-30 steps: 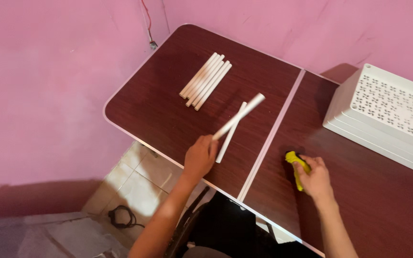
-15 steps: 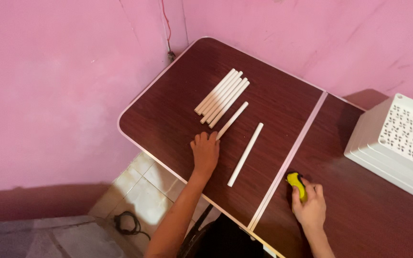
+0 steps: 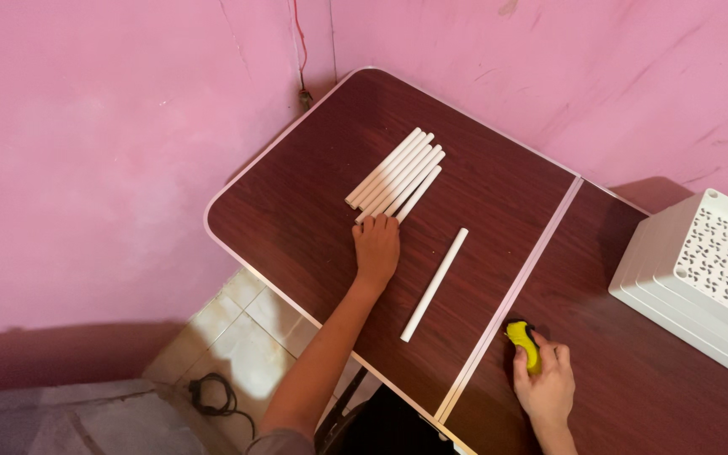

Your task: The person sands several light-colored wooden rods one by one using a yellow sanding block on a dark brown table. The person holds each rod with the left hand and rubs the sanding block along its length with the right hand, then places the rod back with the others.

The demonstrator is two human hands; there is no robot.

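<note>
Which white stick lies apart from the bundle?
The long white stick right of the left hand, lying alone; the others sit side by side in the bundle.

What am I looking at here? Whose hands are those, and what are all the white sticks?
A camera on a person's head looks down at their own two hands. The left hand lies flat on a dark brown folding table, its fingertips touching a row of white tubes. One longer white tube lies alone beside it. The right hand holds a small yellow cutter against the table. A white perforated tray stack sits at the right. The walls are pink.
</note>
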